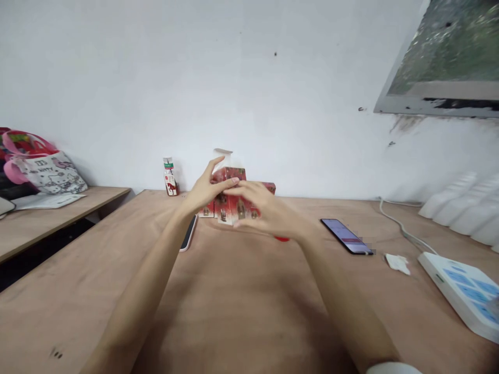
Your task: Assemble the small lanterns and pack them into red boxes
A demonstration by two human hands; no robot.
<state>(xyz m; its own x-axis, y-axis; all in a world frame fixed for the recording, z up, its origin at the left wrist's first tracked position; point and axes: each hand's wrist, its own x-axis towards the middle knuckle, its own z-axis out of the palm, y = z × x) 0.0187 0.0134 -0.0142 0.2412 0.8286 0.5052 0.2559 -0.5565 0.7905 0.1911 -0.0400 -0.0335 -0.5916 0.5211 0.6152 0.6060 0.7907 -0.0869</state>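
Observation:
In the head view, both hands are over a red patterned cardboard box (228,210) standing at the far side of the table, near the wall. My left hand (206,189) is at its upper left, with index finger and thumb spread apart. My right hand (268,210), slightly blurred, reaches across its front right with fingers and thumb apart; a strip of the box shows between them. Whether either hand touches the box cannot be made out. A raised white flap (223,152) shows behind my left index finger. More red box surfaces (270,186) are partly hidden behind the hands.
A small bottle (170,179) stands left by the wall. A pale-edged phone (189,234) lies by my left forearm, another phone (346,236) at right. Farther right are crumpled tissue (397,263), a power strip (460,291) and a cable (401,226). A bag (50,171) sits on the side table.

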